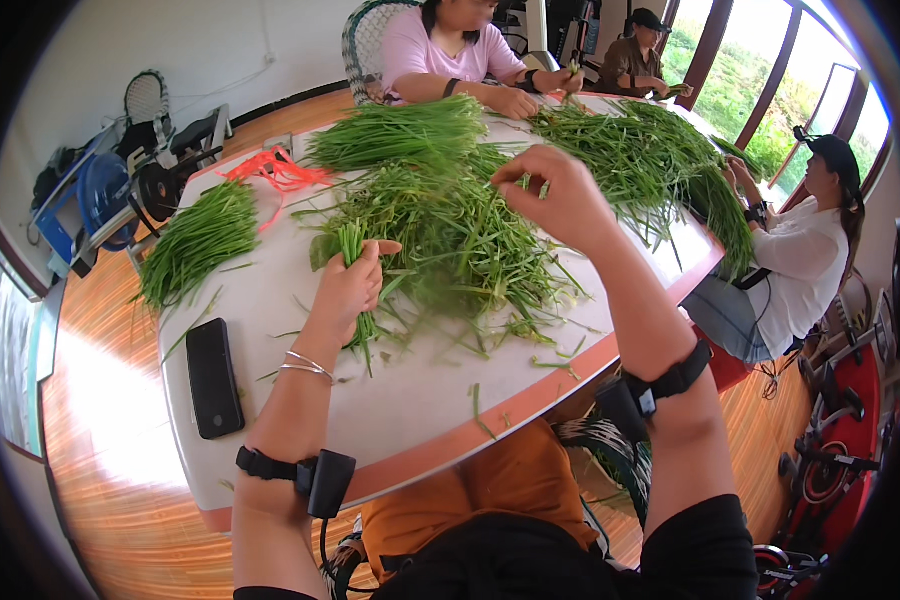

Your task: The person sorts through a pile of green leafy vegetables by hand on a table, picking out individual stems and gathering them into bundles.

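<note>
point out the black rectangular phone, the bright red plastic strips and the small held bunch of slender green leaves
black rectangular phone (215, 379): head view, middle of its dark face
bright red plastic strips (287, 175): head view, middle of the tangle
small bunch of slender green leaves (351, 243): head view, its upper end

the table (410, 415) is white, bordered salmon pink along its near edge; the stalks (410, 135) are green, the strips (288, 173) toward its far left corner red, the phone (214, 380) by its left edge black; the floor (110, 480) is streaked orange-brown.
</note>
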A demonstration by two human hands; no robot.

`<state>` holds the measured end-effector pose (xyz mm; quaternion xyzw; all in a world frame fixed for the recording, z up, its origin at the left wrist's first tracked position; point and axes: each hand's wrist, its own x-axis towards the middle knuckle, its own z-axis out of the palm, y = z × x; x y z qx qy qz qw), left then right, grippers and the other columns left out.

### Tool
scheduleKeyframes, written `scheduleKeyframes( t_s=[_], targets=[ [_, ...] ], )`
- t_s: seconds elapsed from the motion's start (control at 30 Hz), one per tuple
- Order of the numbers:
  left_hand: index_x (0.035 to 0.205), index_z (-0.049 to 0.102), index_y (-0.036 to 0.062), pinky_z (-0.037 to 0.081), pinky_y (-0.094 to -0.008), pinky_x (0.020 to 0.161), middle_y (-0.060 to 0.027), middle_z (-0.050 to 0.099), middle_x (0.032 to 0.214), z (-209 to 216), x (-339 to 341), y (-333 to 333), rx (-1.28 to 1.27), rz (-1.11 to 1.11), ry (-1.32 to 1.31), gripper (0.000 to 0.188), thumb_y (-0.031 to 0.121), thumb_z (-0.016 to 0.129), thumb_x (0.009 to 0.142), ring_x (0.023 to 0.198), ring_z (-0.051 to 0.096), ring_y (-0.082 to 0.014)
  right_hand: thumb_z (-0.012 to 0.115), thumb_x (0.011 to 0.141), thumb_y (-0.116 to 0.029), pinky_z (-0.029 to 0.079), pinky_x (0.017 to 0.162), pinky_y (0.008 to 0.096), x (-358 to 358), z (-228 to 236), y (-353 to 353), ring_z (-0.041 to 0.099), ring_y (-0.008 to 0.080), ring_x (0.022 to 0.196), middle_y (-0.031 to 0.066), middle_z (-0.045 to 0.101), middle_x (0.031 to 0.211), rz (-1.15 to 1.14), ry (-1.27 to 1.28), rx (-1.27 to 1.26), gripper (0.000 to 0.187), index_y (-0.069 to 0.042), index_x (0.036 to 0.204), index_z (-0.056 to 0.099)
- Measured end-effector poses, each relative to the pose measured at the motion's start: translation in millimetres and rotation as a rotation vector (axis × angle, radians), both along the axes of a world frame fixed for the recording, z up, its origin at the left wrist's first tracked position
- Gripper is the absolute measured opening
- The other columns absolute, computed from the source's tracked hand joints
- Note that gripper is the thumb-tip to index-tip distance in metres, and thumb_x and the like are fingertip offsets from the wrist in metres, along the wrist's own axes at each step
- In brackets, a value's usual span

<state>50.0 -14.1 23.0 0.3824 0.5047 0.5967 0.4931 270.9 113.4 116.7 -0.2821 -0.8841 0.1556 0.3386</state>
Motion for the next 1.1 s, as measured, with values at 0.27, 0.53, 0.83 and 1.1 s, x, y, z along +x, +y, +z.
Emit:
scheduleKeyframes(
  t_s=[0.27, 0.53, 0.83, 1.1],
  targets=[
    [0.102, 0.055, 0.0013, 0.022, -0.0184, 0.04, 0.0083, 0.03, 0.053, -1, -2, 1, 0.004, 0.004, 0.005, 0.032, 0.028, 0.038, 0.096, 0.043, 0.024, -0.0019, 0.056, 0.075, -0.013, 0.047, 0.067, 0.0379, 1, -21, -14, 0.06, 0.027, 0.078, 0.0103, 0.06, 0.088, -0.255, -0.511, 0.0, 0.014, -0.009, 0.086, 0.064],
    [0.102, 0.055, 0.0008, 0.022, -0.0193, 0.041, 0.0085, 0.03, 0.055, -1, 1, 1, 0.013, -0.013, 0.001, 0.033, 0.03, 0.042, 0.095, 0.044, 0.024, -0.0021, 0.057, 0.07, -0.01, 0.045, 0.071, 0.0388, 10, -75, -28, 0.056, 0.0268, 0.087, 0.0077, 0.056, 0.088, 0.146, -0.725, 0.142, 0.02, -0.012, 0.088, 0.065],
    [0.101, 0.055, 0.0023, 0.021, -0.0187, 0.039, 0.0084, 0.029, 0.053, 0, 2, 3, 0.013, -0.014, 0.004, 0.031, 0.028, 0.038, 0.096, 0.043, 0.024, -0.0021, 0.06, 0.071, -0.016, 0.047, 0.068, 0.0383, 1, -68, -19, 0.059, 0.0279, 0.082, 0.0091, 0.06, 0.084, 0.124, -0.721, 0.142, 0.013, -0.011, 0.082, 0.064],
    [0.104, 0.055, 0.0012, 0.027, -0.0199, 0.042, 0.0062, 0.033, 0.055, -2, -2, 1, 0.023, -0.022, -0.006, 0.032, 0.027, 0.037, 0.097, 0.045, 0.031, -0.004, 0.065, 0.08, -0.018, 0.041, 0.052, 0.0215, 8, 30, 9, 0.05, 0.0072, 0.054, 0.002, 0.06, 0.071, 0.02, -0.115, -0.276, 0.018, -0.002, 0.089, 0.064]
  ],
)
